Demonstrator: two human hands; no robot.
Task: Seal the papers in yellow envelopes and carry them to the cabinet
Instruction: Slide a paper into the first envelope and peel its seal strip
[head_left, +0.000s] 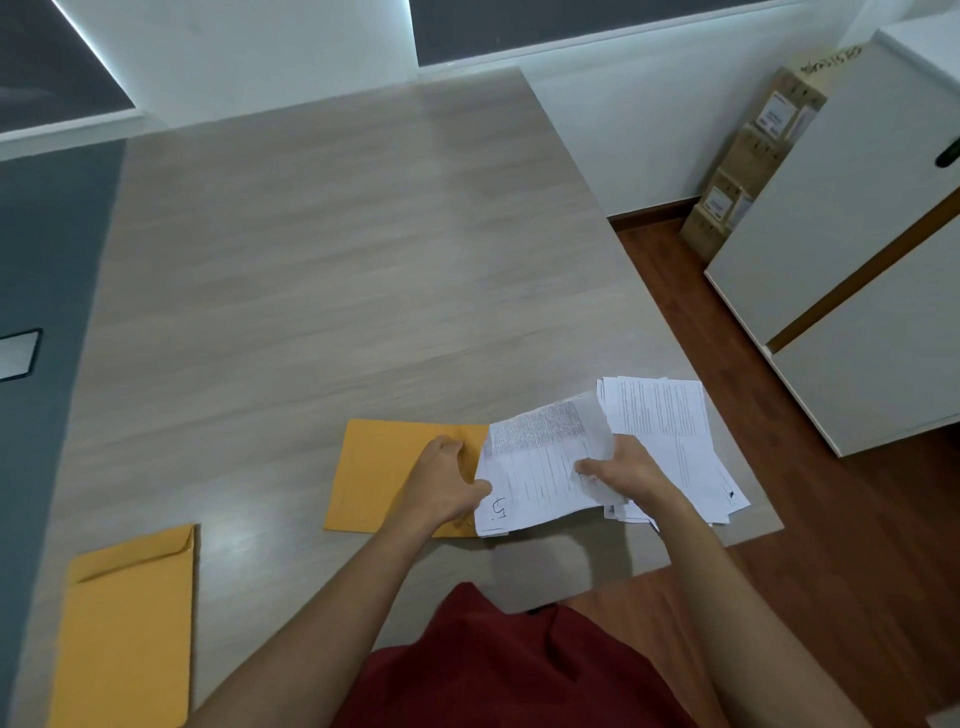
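Note:
A yellow envelope (374, 467) lies flat near the table's front edge, its mouth facing right. My left hand (441, 483) grips the envelope at that open end. My right hand (621, 475) holds a bundle of printed papers (535, 467), marked with a handwritten "5", with its left edge at the envelope's mouth. Under and behind that bundle lies a stack of more printed papers (675, 426) by the table's right edge. A second yellow envelope (124, 629), flap open, rests at the front left of the table.
The wooden table (337, 260) stretches far ahead. A white cabinet (852, 249) stands to the right on the brown floor, with stacked cardboard boxes (753, 156) against the wall beside it. A grey wall runs along the left.

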